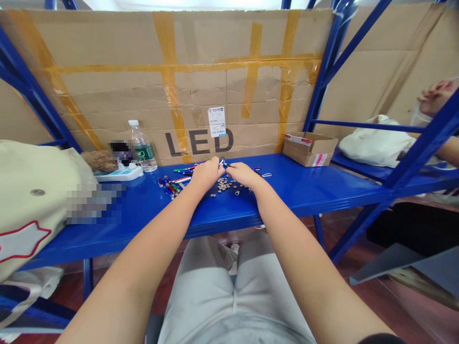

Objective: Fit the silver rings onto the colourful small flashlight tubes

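On my feed the left hand [207, 173] and right hand [244, 174] meet at twelve o'clock, fingers pinched around a small dark ring piece [223, 163]. The view is poor, but both hands seem to be grasping it. The piece is tiny, so a loosened pinch could drop it into the heap of metal discs [224, 185] just below, where it could be hard to find. The left forearm [147, 234] and right forearm [283, 234] angle inward and sit low over the blue tabletop [304, 191], so a careless drag could scatter the discs or roll the pens [172, 185] at eleven o'clock.
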Demonstrator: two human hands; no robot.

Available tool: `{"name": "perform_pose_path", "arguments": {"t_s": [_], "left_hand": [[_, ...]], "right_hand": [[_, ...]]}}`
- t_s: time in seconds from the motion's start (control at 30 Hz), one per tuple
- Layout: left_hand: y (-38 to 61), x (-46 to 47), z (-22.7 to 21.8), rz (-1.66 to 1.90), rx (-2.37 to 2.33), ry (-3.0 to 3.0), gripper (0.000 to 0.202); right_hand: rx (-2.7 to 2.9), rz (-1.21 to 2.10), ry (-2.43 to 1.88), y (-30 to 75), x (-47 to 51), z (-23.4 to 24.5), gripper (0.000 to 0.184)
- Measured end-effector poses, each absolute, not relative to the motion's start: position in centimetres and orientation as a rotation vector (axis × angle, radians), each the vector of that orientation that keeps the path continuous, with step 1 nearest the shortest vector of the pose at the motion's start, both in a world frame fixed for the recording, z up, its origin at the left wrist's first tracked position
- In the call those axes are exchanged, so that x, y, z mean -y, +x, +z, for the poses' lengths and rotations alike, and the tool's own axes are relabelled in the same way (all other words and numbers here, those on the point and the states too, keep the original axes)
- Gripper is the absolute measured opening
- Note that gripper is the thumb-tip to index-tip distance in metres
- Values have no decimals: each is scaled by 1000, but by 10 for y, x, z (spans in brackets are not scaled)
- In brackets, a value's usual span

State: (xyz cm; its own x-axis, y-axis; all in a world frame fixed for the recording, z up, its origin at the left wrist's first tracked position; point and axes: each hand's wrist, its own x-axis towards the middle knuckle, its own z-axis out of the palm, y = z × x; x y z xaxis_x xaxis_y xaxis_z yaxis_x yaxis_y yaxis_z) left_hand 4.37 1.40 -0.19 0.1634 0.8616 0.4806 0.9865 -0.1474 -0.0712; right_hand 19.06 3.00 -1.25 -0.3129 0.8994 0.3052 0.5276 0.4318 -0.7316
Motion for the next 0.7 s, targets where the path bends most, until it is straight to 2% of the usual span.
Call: {"name": "perform_pose_path", "arguments": {"t_s": [0.3,0.47,0.6,0.7], "left_hand": [[43,-14,-4,-434,1688,-2133,32],[35,-19,-4,-586,1683,-2264,31],[17,-41,-4,-760,1705,-2336,36],[4,-65,0,-712,1811,-2262,36]], "right_hand": [[1871,805,-1167,191,-32,-13,23],[1761,754,-1162,191,-36,-13,16],[1594,756,-1214,189,-38,-13,35],[1513,663,-1224,189,-41,-14,42]]}}
